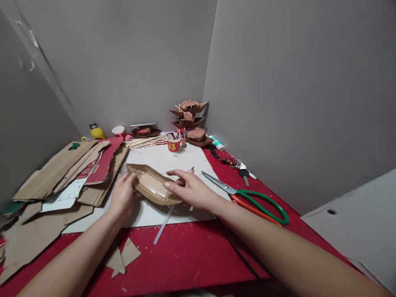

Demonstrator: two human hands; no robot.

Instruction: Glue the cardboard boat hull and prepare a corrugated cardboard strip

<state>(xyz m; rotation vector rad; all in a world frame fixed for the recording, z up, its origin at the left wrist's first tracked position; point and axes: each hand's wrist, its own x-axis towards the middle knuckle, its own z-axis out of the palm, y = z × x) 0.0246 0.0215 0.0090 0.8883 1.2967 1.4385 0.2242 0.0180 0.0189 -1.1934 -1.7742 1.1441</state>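
Note:
A small boat-shaped tray of folded brown cardboard [154, 184] is held just above the white board, tilted, its hollow side facing me. Glossy streaks show on its inner floor. My left hand [123, 194] pinches its left end, thumb at the rim. At the right end is my right hand [193, 189], thumb against the inside and index finger stretched along the far wall; its other fingers are hidden. Under the boat lies a translucent stick [163, 225], which looks like a glue stick. A small pointed tip [192, 169] shows behind my right hand, its body hidden.
Large green-and-orange-handled scissors [238, 192] lie open at right, near keys [244, 175]. Cardboard sheets [55, 169] pile up at left; scraps [130, 251] lie in front. Behind are thin sticks [145, 142], a red paper cup [173, 144] and brown model boats [189, 115]. Walls enclose the table.

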